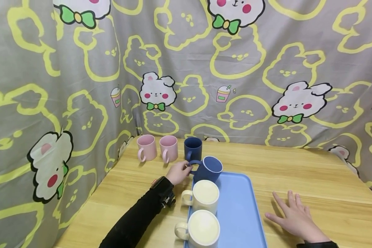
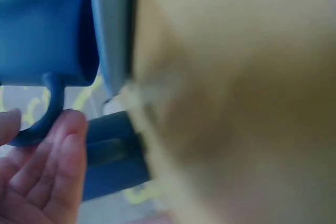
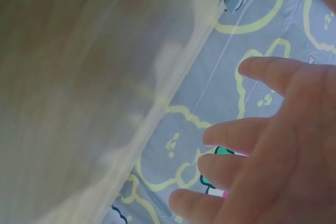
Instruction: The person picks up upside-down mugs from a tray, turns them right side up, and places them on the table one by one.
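My left hand (image 1: 177,172) pinches the handle of a dark blue mug (image 1: 206,170), which is tilted bottom up at the far left corner of the blue tray (image 1: 237,206). In the left wrist view this mug's (image 2: 42,30) mouth faces the tray (image 2: 113,30), with its rim right by the surface. Two cream mugs (image 1: 206,193) stand bottom up in a line along the tray's left side, handles pointing left. Another dark blue mug (image 1: 193,147) stands upright just behind. My right hand (image 1: 297,220) is over the table right of the tray, fingers spread, holding nothing.
Two pink mugs (image 1: 147,147) stand upright at the back left of the wooden table (image 1: 313,168), handles toward me. A grey curtain (image 1: 192,62) with yellow outlines and rabbit faces hangs behind the table and along its left side.
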A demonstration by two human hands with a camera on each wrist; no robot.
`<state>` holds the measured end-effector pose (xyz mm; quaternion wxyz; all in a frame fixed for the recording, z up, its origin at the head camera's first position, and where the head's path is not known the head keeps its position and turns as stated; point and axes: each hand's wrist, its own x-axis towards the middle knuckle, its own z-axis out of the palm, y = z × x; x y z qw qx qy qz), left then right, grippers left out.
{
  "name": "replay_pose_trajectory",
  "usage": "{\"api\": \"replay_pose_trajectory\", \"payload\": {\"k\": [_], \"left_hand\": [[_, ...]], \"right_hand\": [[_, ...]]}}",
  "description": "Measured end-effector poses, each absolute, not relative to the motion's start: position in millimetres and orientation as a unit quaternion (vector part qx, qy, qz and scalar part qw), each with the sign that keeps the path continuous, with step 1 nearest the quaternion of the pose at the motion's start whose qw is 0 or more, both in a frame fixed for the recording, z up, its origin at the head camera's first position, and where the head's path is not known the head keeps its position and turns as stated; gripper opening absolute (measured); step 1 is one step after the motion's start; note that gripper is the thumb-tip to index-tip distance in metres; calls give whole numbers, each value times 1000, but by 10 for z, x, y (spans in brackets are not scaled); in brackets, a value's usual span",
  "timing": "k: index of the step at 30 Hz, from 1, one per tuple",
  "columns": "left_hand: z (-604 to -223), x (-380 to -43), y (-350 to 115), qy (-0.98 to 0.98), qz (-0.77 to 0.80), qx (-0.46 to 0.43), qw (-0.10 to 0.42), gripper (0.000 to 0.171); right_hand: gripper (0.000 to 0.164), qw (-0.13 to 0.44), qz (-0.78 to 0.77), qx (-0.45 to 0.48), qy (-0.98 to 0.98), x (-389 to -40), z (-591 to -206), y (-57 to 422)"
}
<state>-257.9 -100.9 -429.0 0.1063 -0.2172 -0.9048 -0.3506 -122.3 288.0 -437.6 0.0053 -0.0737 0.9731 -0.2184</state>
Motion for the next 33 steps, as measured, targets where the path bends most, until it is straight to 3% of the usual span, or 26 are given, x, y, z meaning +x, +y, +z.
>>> {"api": "replay_pose_trajectory", "payload": {"k": [8,20,23,28,33], "left_hand": [[-3875,-2514,-772,-919,-220,-278,172,12],[-3548,-2476,-589,-923,-94,-315,202,18],[-3526,-2490,-543,-920,-76,-320,215,19],[-3519,-2493,-494,-911,-60,-335,234,20],[-3524,-2485,-459,-900,-45,-348,258,18]], "right_hand": [[78,-10,-175,-87,981,-1309,-4234,2846],[39,-63,-198,-190,960,-1781,-3266,2000],[42,-38,-249,-207,945,-2000,-3124,1754],[43,56,-314,-202,926,-2319,-3042,1490],[32,121,-337,-204,911,-2522,-3101,1368]]}}
